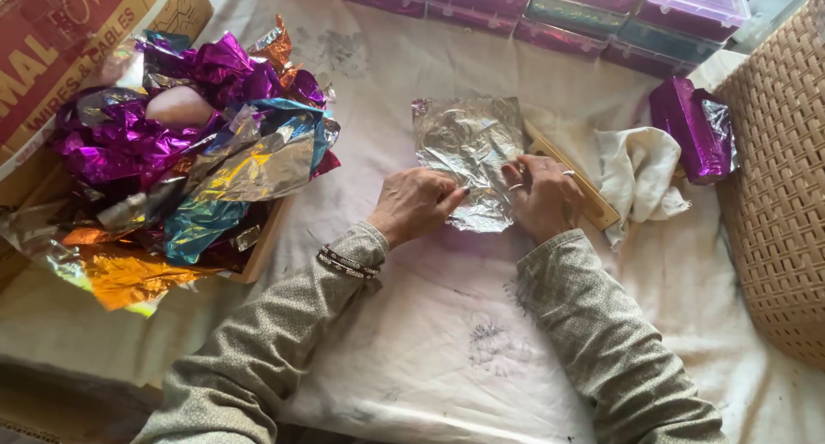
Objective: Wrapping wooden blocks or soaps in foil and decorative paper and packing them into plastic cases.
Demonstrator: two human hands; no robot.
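While both hands work at its lower edge: the silver foil sheet (468,152) lies crinkled and nearly flat on the white cloth (412,341), at the middle of the view.
Left hand (414,203): rests on the cloth at the sheet's lower left corner, fingers curled, their tips meeting the foil edge; grip pressed together on that edge.
Right hand (543,196): sits on the sheet's lower right part, fingers bent and pinching the foil; rings show on two fingers.
Left wrist: dark beaded bracelets (347,262) lie against a speckled grey sleeve.
Wooden strip (577,179): a light wooden piece lies slantwise, just beside the sheet's right edge and partly under the right hand.
White rag (638,173): bunched up, touching the wooden strip's far side.
Purple wrapped block (693,128): lies right of the rag, near the woven basket (778,186).
Foil heap (189,152): purple, blue, gold and orange sheets piled in a shallow box at the left, well apart from the hands; a pale rounded lump sits among them.
Cardboard carton (77,40): stands behind the heap at the top left.
Plastic lidded boxes (601,10): pink and teal, in a row along the far edge.
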